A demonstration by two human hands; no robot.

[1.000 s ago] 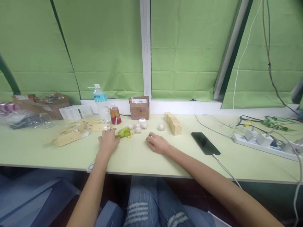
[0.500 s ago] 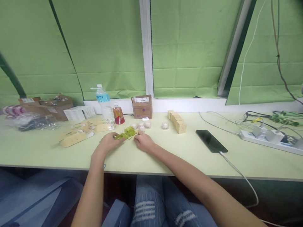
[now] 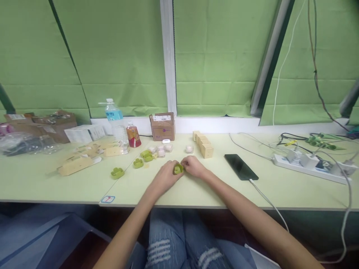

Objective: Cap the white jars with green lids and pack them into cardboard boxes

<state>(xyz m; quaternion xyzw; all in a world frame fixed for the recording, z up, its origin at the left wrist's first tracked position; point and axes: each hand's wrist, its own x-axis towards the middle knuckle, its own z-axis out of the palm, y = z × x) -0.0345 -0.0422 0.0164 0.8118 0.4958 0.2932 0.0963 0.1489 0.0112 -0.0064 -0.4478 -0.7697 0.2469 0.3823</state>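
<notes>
Left hand (image 3: 165, 176) and right hand (image 3: 194, 166) meet mid-desk (image 3: 213, 188), both pinching one green piece (image 3: 178, 169). Spare green pieces (image 3: 117, 173) at its 9 o'clock. Judged light, stiff, smooth plastic; grip by outer edges

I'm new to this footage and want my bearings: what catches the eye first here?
The left hand and right hand meet at the centre around a small green piece. More green pieces lie scattered to the left of them, and a black phone on its cable lies to the right.
</notes>
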